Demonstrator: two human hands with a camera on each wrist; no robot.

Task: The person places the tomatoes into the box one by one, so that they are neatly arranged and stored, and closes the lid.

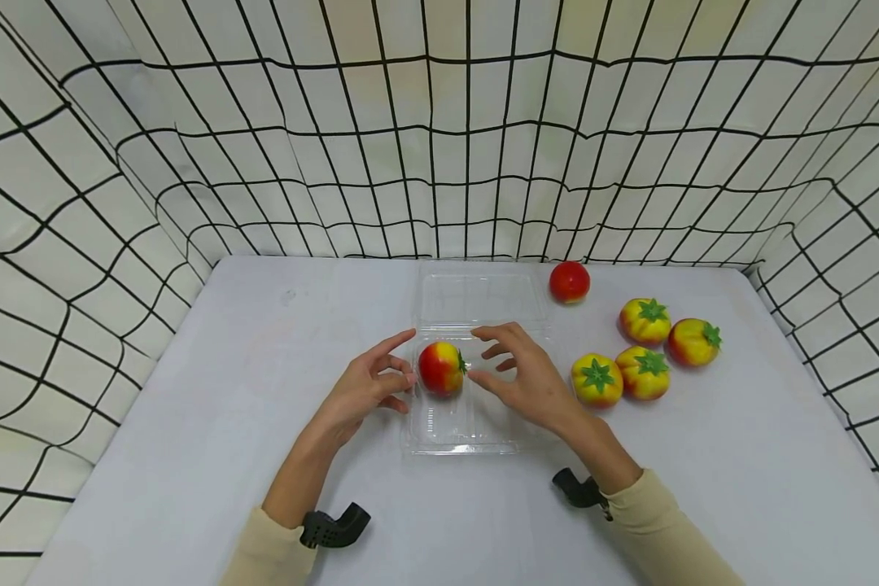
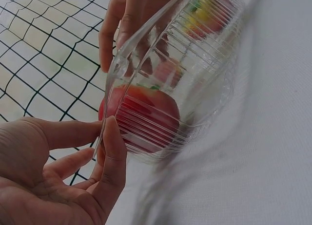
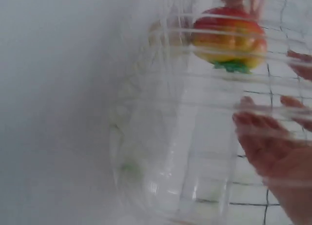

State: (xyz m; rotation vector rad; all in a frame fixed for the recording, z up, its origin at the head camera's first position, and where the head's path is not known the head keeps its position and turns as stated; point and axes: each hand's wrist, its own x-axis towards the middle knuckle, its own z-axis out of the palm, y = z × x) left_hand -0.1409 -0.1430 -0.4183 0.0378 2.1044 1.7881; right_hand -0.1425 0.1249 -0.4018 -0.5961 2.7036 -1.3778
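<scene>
A clear plastic clamshell box (image 1: 447,435) lies with its lid unfolded toward the back. One red-and-yellow fruit with a green leafy top (image 1: 439,369) sits in the box's left half, its leaves turned right. At the box's left side, my left hand (image 1: 366,384) pinches the rim between thumb and finger, as the left wrist view shows beside the fruit (image 2: 146,113). My right hand (image 1: 531,378) hovers over the right half, fingers loosely bent and apart, holding nothing. Its thumb tip is close to the leafy top. Through the plastic, the right wrist view shows the fruit (image 3: 229,37).
Several similar yellow-red fruits (image 1: 596,380) stand on the white table (image 1: 264,342) to the right of the box. A plain red one (image 1: 570,282) lies by the lid's right edge. Black netting (image 1: 469,163) over white walls surrounds the back and sides.
</scene>
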